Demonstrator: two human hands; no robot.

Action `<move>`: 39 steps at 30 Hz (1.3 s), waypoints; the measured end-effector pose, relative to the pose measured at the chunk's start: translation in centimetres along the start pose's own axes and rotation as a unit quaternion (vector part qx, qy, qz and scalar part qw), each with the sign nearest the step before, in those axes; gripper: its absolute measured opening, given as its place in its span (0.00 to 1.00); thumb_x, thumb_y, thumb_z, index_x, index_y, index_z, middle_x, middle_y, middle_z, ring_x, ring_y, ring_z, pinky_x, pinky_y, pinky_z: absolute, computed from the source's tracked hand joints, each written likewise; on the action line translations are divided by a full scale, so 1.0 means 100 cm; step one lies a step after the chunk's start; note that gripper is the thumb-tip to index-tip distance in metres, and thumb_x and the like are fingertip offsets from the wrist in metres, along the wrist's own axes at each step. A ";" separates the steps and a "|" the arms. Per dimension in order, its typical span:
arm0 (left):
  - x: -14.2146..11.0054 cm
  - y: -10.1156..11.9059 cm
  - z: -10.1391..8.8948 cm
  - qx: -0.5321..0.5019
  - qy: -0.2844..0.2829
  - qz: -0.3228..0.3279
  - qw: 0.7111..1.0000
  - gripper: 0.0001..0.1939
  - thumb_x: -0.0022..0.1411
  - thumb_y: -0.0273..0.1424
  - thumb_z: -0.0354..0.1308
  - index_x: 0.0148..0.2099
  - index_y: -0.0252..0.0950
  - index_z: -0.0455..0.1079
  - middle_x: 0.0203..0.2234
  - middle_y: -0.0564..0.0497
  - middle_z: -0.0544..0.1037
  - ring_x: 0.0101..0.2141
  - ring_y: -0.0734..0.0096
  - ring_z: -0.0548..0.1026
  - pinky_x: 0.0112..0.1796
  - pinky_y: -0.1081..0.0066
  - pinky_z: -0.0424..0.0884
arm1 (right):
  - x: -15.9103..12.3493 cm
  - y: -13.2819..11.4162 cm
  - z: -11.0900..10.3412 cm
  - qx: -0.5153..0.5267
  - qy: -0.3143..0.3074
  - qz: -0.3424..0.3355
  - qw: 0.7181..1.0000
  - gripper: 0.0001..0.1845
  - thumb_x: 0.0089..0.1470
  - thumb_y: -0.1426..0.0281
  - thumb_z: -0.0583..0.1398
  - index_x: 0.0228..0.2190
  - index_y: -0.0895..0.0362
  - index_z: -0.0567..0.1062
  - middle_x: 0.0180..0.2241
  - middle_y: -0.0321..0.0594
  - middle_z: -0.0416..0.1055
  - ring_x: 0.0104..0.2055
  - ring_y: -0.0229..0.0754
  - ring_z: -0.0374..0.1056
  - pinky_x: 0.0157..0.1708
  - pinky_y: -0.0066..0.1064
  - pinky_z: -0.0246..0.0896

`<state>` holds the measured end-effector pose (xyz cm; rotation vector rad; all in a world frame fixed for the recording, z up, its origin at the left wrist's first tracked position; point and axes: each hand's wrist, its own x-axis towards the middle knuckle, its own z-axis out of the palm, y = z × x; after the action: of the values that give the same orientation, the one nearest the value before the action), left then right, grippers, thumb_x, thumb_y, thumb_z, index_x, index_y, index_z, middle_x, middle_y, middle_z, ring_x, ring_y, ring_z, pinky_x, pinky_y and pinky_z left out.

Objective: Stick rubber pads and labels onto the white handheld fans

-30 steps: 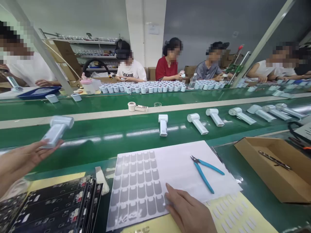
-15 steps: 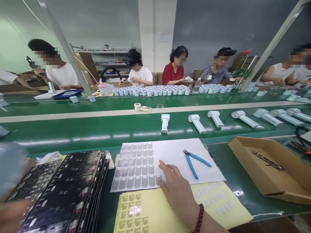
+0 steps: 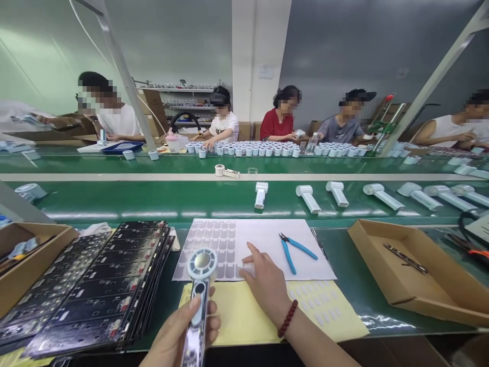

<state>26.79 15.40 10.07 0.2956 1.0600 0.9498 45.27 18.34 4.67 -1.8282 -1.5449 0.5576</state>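
In my left hand (image 3: 179, 326) is a small handheld fan (image 3: 201, 262), its round light-blue head upward and its handle in my closed fingers. My thumb lies over the front of the handle. My right hand (image 3: 263, 280) rests on a white sticker sheet (image 3: 263, 232), fingers spread, the index stretched out. A pale sticker (image 3: 249, 267) shows between its thumb and fingers; whether it has lifted off the sheet I cannot tell. Rows of grey stickers fill the sheet's left side, partly covered by the fan head. Below lies a yellow sticker sheet (image 3: 233, 311).
Blue-handled side cutters (image 3: 294, 250) lie on the white sheet. Stacked black circuit panels (image 3: 95, 285) stand at left beside a cardboard box (image 3: 34, 255). A cardboard tray (image 3: 420, 285) is at right. Several fans (image 3: 307, 199) lie on the green belt (image 3: 133, 199); several people sit beyond.
My left hand has come in from the left edge to the middle, bringing the handheld fan into view. My right hand stays at the sticker sheet. The view has shifted slightly.
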 end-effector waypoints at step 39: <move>0.016 0.005 0.037 -0.196 0.043 -0.058 0.978 0.10 0.68 0.24 0.52 0.31 0.33 0.65 0.19 0.52 0.69 0.18 0.78 0.71 0.22 0.78 0.73 | -0.061 -0.071 -0.007 0.285 -0.064 -0.025 0.956 0.36 0.47 0.75 0.66 0.57 0.46 0.69 0.30 0.32 0.81 0.42 0.49 0.79 0.41 0.37 0.77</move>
<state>29.88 17.75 11.20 -0.1337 0.9333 1.0492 39.58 12.76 9.72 -1.3272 -1.3233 0.9972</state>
